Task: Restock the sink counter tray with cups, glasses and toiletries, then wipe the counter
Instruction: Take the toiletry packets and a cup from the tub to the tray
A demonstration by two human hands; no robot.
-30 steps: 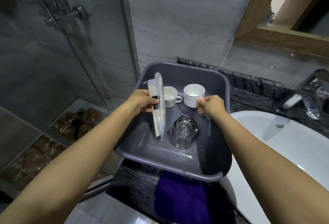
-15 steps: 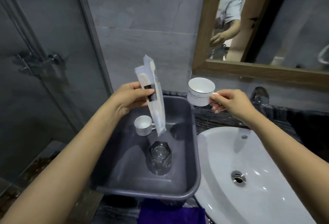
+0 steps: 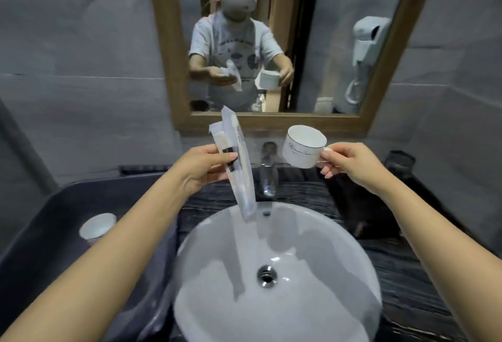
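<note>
My left hand [image 3: 205, 169] grips clear plastic toiletry packets [image 3: 239, 167], a comb and a toothbrush, which hang down over the back of the white sink basin [image 3: 339, 246]. My right hand [image 3: 350, 165] holds a white cup [image 3: 303, 150] by its handle, in the air to the right of the faucet [image 3: 267, 170]. A grey plastic tub [image 3: 40, 222] sits at the left on the dark counter, with a second white cup [image 3: 96, 226] inside it. My left forearm hides much of the tub.
A wood-framed mirror [image 3: 271, 121] hangs on the grey tiled wall behind the sink and reflects a person. The dark marbled counter [image 3: 407, 273] runs around the basin. A dark blurred object [image 3: 361, 214] lies on the counter right of the basin.
Both hands moved right from over the tub to above the sink, carrying the packets and the cup. The view swung right, so the tub is now at the left edge.
</note>
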